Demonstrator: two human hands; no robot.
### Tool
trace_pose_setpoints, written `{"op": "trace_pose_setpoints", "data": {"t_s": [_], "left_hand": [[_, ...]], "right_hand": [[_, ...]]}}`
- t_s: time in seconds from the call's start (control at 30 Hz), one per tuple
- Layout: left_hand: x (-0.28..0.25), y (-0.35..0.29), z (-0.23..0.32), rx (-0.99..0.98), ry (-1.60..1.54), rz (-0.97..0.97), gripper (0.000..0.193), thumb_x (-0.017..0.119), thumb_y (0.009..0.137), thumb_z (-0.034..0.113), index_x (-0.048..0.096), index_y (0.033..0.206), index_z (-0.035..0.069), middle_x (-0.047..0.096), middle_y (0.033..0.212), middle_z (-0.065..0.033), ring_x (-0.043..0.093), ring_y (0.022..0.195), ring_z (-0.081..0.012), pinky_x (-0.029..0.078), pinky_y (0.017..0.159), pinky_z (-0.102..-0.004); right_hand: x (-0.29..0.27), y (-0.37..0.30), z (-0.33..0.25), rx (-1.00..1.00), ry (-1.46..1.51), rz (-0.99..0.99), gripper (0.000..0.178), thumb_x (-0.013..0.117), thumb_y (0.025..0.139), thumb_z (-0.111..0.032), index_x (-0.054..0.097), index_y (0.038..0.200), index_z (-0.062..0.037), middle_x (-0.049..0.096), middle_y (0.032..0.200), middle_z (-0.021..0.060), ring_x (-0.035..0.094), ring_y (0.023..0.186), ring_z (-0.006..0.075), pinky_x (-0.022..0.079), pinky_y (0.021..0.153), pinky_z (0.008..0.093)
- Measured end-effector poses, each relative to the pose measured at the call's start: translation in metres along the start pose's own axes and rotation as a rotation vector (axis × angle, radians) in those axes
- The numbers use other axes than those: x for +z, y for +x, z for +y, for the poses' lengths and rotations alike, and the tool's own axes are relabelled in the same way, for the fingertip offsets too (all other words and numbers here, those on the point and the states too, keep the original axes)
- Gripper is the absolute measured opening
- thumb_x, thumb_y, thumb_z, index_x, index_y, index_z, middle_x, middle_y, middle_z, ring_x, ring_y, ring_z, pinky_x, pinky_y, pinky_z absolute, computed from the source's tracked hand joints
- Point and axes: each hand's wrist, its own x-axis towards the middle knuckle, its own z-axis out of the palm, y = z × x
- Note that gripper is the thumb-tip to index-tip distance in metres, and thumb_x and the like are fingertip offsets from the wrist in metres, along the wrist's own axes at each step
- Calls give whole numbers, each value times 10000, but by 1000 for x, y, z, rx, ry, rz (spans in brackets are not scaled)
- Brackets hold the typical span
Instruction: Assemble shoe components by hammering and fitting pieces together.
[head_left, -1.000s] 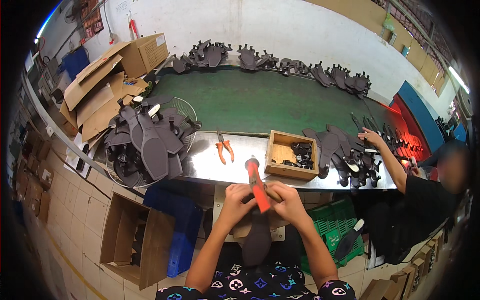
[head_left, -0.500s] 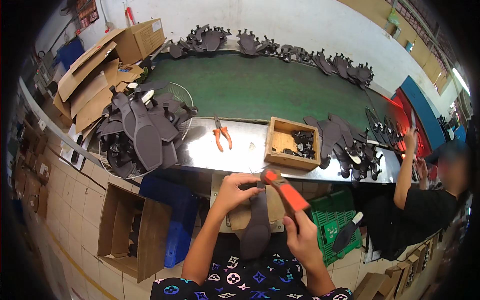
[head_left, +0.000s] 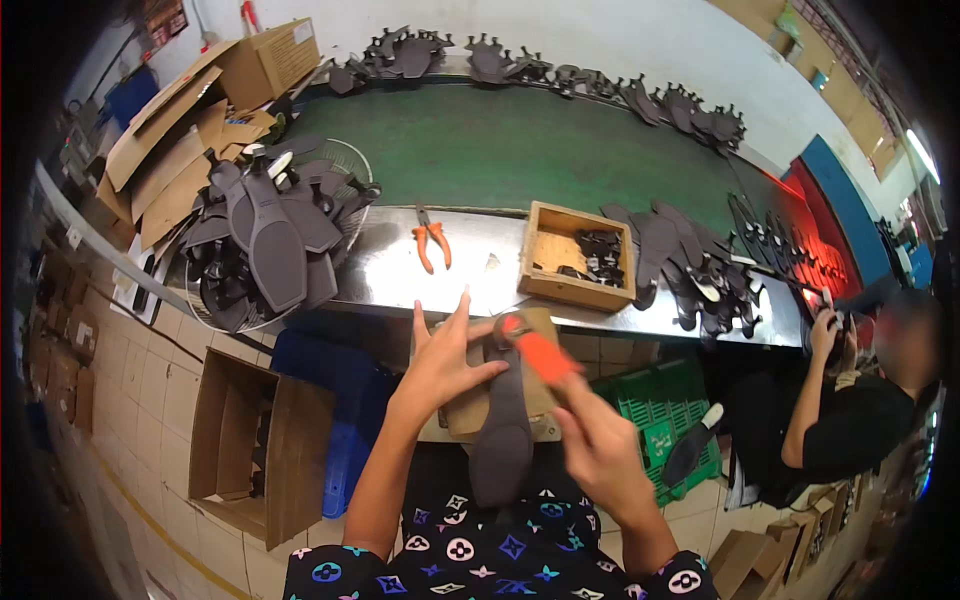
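Note:
A dark grey shoe sole (head_left: pixel 502 440) lies lengthwise in front of me, its broad end towards my lap and its narrow end on a board-topped stand (head_left: pixel 462 412). My left hand (head_left: pixel 440 360) is beside the narrow end with fingers spread, thumb close to the sole's edge; whether it touches is hard to tell. My right hand (head_left: pixel 605 450) is closed round a hammer (head_left: pixel 545 355) with an orange-red section. The hammer's head is over the sole's narrow end and hides it; contact cannot be made out.
Beyond the stand, a metal-edged bench holds orange-handled pliers (head_left: pixel 431 242), a wooden box (head_left: pixel 535 285) of small dark parts and piled soles (head_left: pixel 660 245). A wire basket (head_left: pixel 362 165) of soles stands left, a green crate (head_left: pixel 625 400) right. A co-worker (head_left: pixel 850 420) sits at far right.
My left hand has gone from pinching near the sole's narrow end to spread fingers. The hammer has shifted slightly left and lower in the picture. The co-worker's raised arm has come down.

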Motion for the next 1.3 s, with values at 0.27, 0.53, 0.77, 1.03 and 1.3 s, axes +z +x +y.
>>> {"op": "trace_pose_setpoints", "data": {"t_s": [0.27,0.53,0.77,1.03,1.3], "left_hand": [[-7,-3,8,67,-5,120,363,704,853,404,711,1188,265,644,1308,87,393,1419,-269,-41,1117,-719],[-41,-94,68,216,-855,-52,149,682,892,101,711,961,-29,680,834,-110,643,676,-219,483,617,-298],[-58,-133,95,-37,-1166,-299,240,623,967,144,609,827,-51,563,729,-56,567,731,-107,436,673,-264],[-56,-132,96,177,-1338,-698,252,616,980,198,699,1066,-24,661,771,-100,595,685,-141,434,624,-300],[-42,-135,96,314,-1429,-897,219,630,962,154,701,1068,-25,692,925,-151,668,837,-263,503,733,-330]], "right_hand": [[23,-8,10,45,106,234,276,622,933,-53,610,1191,43,655,865,167,658,731,228,514,673,334],[2,7,11,-114,-131,61,558,660,875,13,496,1408,-15,597,835,133,601,660,294,494,599,383],[3,15,20,-296,-87,-373,367,696,876,-144,643,1219,-26,667,1069,138,638,956,301,500,832,402],[-24,23,-14,-549,583,-857,301,751,840,-127,642,1006,99,650,962,199,656,798,340,550,687,375],[-29,26,-32,-691,546,-1017,237,703,857,-110,607,944,89,477,735,109,510,598,258,440,519,330]]}}
